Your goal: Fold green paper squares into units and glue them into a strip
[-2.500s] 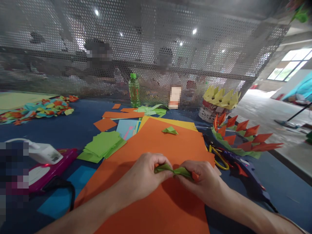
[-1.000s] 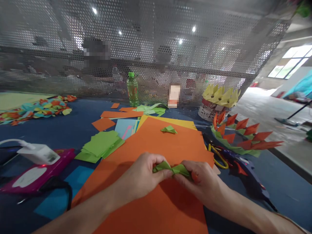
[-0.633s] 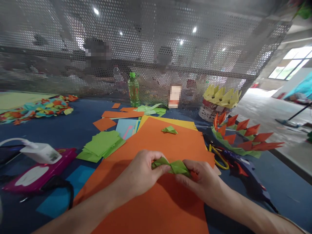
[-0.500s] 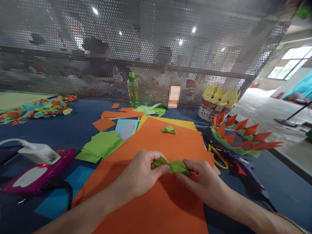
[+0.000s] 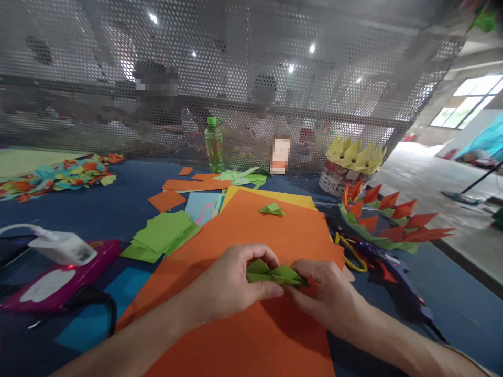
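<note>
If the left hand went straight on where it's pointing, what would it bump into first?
Setting aside the folded green paper it touches, probably the right hand just beyond; depth is hard to judge.

Reaches in from the near left with a bare left forearm, slanting toward the centre, and from the near right with a bare right forearm, slanting the opposite way. Holds both wrists nearly straight. Arches the left hand, curling the left index finger along the far side and laying the left thumb almost straight along the near side, pointing right. Holds the right hand in a pinch pointing left, with the right thumb nearer. Sets both thumb tips close together, too close to tell touching from apart.
</note>
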Tool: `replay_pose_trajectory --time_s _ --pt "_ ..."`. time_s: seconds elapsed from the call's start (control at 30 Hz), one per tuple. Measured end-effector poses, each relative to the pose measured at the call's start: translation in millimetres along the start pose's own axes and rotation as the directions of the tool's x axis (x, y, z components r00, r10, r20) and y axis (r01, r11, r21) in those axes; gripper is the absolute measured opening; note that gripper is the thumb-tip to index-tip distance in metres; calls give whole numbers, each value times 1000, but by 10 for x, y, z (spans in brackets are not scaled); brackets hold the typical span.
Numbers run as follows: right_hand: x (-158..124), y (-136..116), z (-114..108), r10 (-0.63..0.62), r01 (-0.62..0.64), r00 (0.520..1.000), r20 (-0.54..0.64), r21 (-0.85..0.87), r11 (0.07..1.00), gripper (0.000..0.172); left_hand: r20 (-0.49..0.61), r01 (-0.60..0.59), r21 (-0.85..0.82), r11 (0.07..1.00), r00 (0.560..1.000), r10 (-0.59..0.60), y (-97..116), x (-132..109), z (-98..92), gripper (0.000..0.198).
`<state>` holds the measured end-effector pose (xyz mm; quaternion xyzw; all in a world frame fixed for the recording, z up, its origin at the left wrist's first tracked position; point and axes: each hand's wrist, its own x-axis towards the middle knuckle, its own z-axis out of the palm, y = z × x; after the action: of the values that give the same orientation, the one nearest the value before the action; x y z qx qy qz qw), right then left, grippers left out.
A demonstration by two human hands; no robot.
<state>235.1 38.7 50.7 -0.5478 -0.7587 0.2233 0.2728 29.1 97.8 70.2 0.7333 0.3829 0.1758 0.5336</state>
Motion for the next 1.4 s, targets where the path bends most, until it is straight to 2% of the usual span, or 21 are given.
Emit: replay_pose_trajectory --time_s 0.2,0.4,0.47,0.6,0.63,0.7,0.77,0.8,1.03,1.2,1.4 --pt "-28 -5 36 -89 89 996 3 18 996 19 38 52 -10 999 998 -52 -64 16 57 21" --pt "-31 -8 26 -116 116 993 -8 15 993 18 31 51 -5 999 998 -51 -68 8 34 21" --pt "-28 -11 22 -117 117 993 0 17 993 17 52 62 -25 998 997 -61 -63 8 15 27" --pt "-33 -23 19 -125 125 992 23 24 992 16 98 78 -79 994 993 -70 -64 25 -11 54" --pt "-37 -27 19 -127 127 992 25 23 992 16 115 79 -80 994 991 -70 -67 28 -11 52" --pt "-45 -30 21 -134 133 991 27 18 991 18 135 69 -61 996 989 -61 -73 30 -1 35" --pt "-48 -27 27 -139 139 990 25 6 990 22 119 56 -24 998 991 -53 -81 27 17 19" --pt "-47 -23 31 -141 141 990 23 -2 990 23 102 51 -4 999 994 -50 -86 24 27 17" --pt "-23 13 35 -124 123 992 -13 -60 991 20 2 34 92 995 999 -34 -134 27 40 22" --pt "-20 -33 -21 -89 82 993 -72 -104 991 8 -24 25 91 996 999 -23 -132 40 19 24" --pt "-8 -86 -63 -64 49 990 -122 -123 991 24 -43 13 54 998 999 -10 -162 42 -5 17"
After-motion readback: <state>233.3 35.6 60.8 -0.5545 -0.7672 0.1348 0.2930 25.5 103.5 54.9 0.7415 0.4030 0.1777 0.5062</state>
